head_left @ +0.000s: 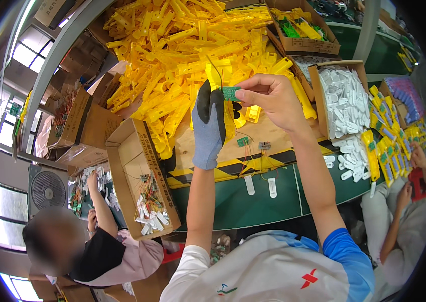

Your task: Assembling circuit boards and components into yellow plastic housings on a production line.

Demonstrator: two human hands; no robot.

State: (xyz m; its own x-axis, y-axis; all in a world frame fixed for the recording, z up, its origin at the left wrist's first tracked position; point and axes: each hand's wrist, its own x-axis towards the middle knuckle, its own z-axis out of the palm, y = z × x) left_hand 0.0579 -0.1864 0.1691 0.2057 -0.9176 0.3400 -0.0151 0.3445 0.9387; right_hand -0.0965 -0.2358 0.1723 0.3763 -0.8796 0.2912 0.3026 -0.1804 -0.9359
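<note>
"Your shirt (273, 267) sits nearest; where's the green board (230, 93)?"

"Pinched by your right hand (276, 100), thumb to forefinger, at 1 end, perhaps keeping its face clear; your gloved left hand (209, 128) is beside it (finger closure: I can't tell); 1 cardboard box (317, 100), right, holds white pieces (344, 95); 1 open carton (157, 171), left, holds white parts (153, 221) and coloured wires (148, 194)."

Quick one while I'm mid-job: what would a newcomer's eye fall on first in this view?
Most likely the great heap of yellow plastic casings filling the upper middle of the view. Next, near the centre, the bare right hand pinching a small green circuit board beside the gloved left hand. Then, on the right, the cardboard box full of white plastic pieces.
</note>
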